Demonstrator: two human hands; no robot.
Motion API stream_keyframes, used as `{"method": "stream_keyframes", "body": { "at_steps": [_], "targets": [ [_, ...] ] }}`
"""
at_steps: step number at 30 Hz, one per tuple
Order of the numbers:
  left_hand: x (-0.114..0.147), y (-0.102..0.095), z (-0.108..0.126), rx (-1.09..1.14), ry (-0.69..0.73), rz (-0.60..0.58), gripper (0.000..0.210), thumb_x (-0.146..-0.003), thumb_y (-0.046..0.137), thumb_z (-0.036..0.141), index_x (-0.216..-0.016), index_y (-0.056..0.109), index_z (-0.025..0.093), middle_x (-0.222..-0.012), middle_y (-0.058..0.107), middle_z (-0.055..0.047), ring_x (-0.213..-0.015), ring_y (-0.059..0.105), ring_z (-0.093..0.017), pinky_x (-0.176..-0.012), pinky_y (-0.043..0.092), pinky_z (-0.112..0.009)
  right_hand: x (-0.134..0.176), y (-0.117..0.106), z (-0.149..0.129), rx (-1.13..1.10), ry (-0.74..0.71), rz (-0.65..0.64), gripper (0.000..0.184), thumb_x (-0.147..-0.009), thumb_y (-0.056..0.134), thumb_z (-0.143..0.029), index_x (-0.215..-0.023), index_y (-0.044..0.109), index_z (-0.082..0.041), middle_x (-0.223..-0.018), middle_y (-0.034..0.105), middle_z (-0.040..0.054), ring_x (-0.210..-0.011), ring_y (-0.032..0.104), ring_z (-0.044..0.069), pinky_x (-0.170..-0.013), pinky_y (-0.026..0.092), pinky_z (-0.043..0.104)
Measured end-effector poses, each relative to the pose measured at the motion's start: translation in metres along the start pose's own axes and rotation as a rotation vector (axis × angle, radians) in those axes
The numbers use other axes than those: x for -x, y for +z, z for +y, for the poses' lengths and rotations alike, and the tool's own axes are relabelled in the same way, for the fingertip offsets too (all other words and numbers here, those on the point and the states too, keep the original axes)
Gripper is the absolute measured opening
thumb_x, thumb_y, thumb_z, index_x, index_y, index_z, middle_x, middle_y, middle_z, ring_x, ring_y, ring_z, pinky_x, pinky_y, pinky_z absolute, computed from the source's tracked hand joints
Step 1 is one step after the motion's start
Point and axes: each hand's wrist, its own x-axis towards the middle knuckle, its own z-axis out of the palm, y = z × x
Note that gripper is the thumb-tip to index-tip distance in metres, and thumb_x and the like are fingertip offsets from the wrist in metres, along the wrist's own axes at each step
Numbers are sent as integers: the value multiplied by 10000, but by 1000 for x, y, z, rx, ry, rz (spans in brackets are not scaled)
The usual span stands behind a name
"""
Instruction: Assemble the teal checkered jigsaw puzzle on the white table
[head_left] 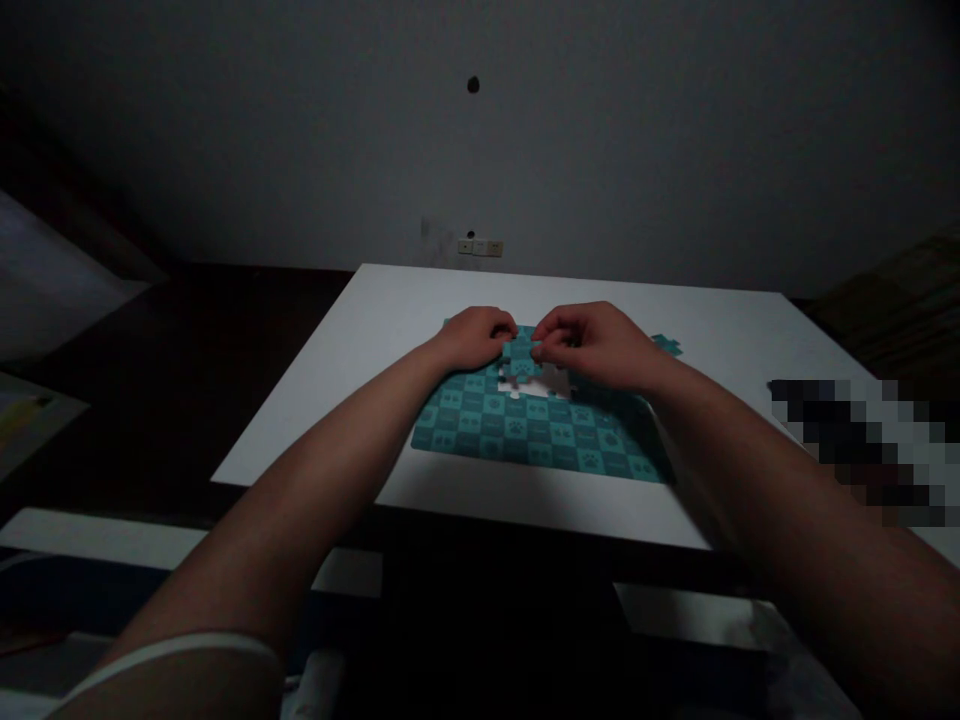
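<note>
Puzzle [517, 427], teal and checkered with paw prints, lies flat on the white table [720, 320], its near edge close to the table's near edge with a strip of white between them. On either side the tabletop spreads wider, so the puzzle sits well in from the left and right edges; the table's far edge runs near the wall [300, 150], below the sockets [480, 247]. From where I stand, the right hand [600, 345] pinches a teal piece [523, 362] between thumb and fingertips, over a pale gap [556, 383] in the puzzle; whether it touches the rim there, I can't tell. The left hand [474, 338] rests on the puzzle's far left part, fingers curled toward that piece, and I can't tell if they grip anything. Only a narrow space separates the two hands. Loose pieces [666, 345] lie just beyond the right wrist, off the puzzle. Farther right is a pixelated thing [855, 440].
</note>
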Motion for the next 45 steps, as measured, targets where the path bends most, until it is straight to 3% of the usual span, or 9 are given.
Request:
{"method": "stream_keyframes", "body": {
  "at_steps": [6, 17, 26, 34, 37, 40, 41, 43, 45],
  "targets": [
    [-4, 4, 0, -8, 19, -1, 380, -1141, 742, 136, -1394, 1012, 226, -1340, 976, -108, -1322, 903, -361, -1162, 663, -417, 6, 19, 18, 33, 33, -11, 231, -900, 948, -490, -1022, 858, -315, -826, 845, 36, -792, 790, 303, -733, 603, 441],
    [-4, 5, -4, -36, 19, -4, 341, -1168, 725, 148, -1394, 973, 208, -1357, 963, -97, -1315, 880, -323, -1192, 646, -411, 9, 15, 35, 263, -44, 0, 118, -1029, 897, -407, -1118, 900, -329, -939, 899, 67, -871, 853, 349, -878, 663, 513],
    [-4, 7, -11, 7, 9, 9, 339, -1143, 708, 201, -1333, 980, 270, -1324, 968, -84, -1283, 903, -342, -1179, 673, -451, 7, 17, 34, 499, -206, -34, 130, -1092, 844, -294, -1163, 945, -331, -1162, 959, 104, -1119, 894, 410, -1071, 696, 575],
    [-3, 6, -9, 3, -3, 11, 355, -1155, 710, 202, -1379, 983, 232, -1310, 966, -106, -1268, 906, -349, -1152, 673, -439, 9, 27, 32, 485, -316, -95, 169, -1170, 813, -409, -1238, 961, -364, -1358, 927, 126, -1382, 845, 432, -1289, 677, 630],
    [-4, 4, -7, -2, 12, 7, 346, -1161, 712, 218, -1360, 991, 264, -1349, 970, -100, -1322, 901, -354, -1194, 674, -449, 11, 4, 30, 558, -232, -64, 285, -1242, 720, -507, -1315, 970, -392, -1429, 926, 132, -1453, 813, 444, -1345, 633, 640],
    [-3, 2, -5, -20, 5, -5, 367, -1153, 704, 213, -1374, 995, 251, -1359, 971, -110, -1308, 905, -359, -1198, 680, -454, 16, -43, 41, 736, 64, 173, 462, -1269, 621, -491, -1603, 899, -334, -1676, 865, 165, -1542, 786, 448, -1343, 627, 613],
    [-3, 1, -4, -26, 0, -7, 376, -1148, 703, 207, -1382, 996, 238, -1354, 971, -117, -1293, 907, -362, -1189, 683, -452, 19, -60, 48, 776, 154, 218, 501, -1254, 623, -445, -1651, 872, -264, -1725, 836, 218, -1537, 792, 476, -1333, 620, 643],
    [-3, 0, -2, -33, -10, -8, 377, -1136, 711, 193, -1376, 1001, 226, -1336, 973, -119, -1270, 911, -363, -1173, 683, -441, 26, -89, 65, 835, 308, 259, 454, -1171, 733, -371, -1524, 913, -148, -1597, 861, 361, -1462, 819, 565, -1274, 615, 729],
    [-3, -1, -1, -27, -16, 0, 364, -1136, 720, 177, -1354, 1005, 239, -1336, 976, -110, -1274, 909, -354, -1174, 672, -422, 35, -109, 83, 870, 457, 265, 291, -1075, 892, -388, -1266, 962, -180, -1346, 915, 384, -1308, 865, 576, -1135, 647, 708]
  ]
}}
